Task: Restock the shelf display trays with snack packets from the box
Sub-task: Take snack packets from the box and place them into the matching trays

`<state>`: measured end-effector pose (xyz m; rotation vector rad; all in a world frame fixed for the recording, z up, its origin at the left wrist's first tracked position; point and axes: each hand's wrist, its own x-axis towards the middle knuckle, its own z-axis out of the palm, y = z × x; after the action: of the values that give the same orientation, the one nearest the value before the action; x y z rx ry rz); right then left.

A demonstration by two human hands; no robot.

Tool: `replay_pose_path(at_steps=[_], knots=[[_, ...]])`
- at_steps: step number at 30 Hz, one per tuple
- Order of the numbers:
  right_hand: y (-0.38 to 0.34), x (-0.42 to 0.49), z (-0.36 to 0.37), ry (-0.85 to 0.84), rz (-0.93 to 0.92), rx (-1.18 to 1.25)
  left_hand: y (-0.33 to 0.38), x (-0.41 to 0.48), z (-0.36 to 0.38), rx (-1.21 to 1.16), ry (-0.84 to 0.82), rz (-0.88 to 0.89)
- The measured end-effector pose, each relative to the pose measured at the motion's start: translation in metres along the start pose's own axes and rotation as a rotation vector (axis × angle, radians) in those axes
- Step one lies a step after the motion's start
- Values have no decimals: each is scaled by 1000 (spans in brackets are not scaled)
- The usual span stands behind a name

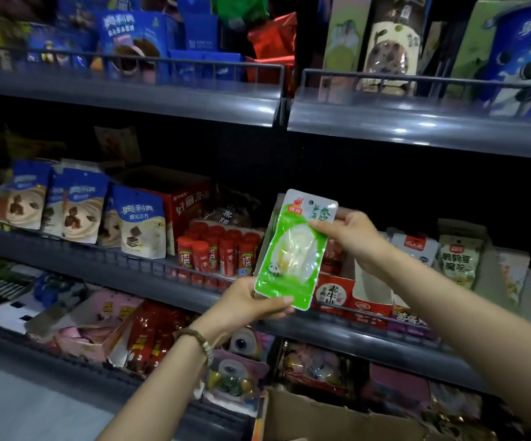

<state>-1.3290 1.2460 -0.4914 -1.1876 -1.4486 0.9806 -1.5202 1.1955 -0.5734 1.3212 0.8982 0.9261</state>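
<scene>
Holding a snack packet (293,249) up in both hands, we have it in front of the red-and-white display tray (335,296), overlapping that tray's left end in our view. The packet is flat and rectangular. Its edges are bright green, and a clear window in the middle shows a pale, whitish-yellow lump. Its top strip is white with a small hang hole, a red logo and green characters, and a tiny panda sits near the window's lower left. It leans a little, top tipped to the right.

Our left hand (251,303) pinches the bottom edge, thumb across the front and fingers behind. A bead bracelet (197,340) circles that wrist. Our right hand (350,233) pinches the upper right edge, above the tray.

Left of the tray stand red tubes (219,249), and further left blue-and-white pouches (140,221). Below the tray, at the bottom of our view, sits the open cardboard box (321,418).
</scene>
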Motion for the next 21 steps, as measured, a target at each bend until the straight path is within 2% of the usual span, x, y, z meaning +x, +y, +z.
replay_pose_path(at_steps=[5, 8, 11, 13, 15, 18, 21], knots=[[4, 22, 2, 8, 112, 43, -1, 12, -11, 169, 126, 281], [-5, 37, -4, -144, 201, -23, -3, 23, -24, 259, 157, 369], [-19, 53, -16, -304, 241, -144, -3, 39, -40, 297, 153, 364], [-21, 68, -21, -226, 213, -218, -4, 48, -46, 309, 112, 317], [-19, 84, -24, -96, 177, -282, -8, 58, -46, 438, 180, 297], [-17, 98, -21, -112, 133, -344, -13, 69, -40, 721, 341, 311], [-7, 110, -20, -44, 25, -396, -21, 82, -33, 850, 318, 287]])
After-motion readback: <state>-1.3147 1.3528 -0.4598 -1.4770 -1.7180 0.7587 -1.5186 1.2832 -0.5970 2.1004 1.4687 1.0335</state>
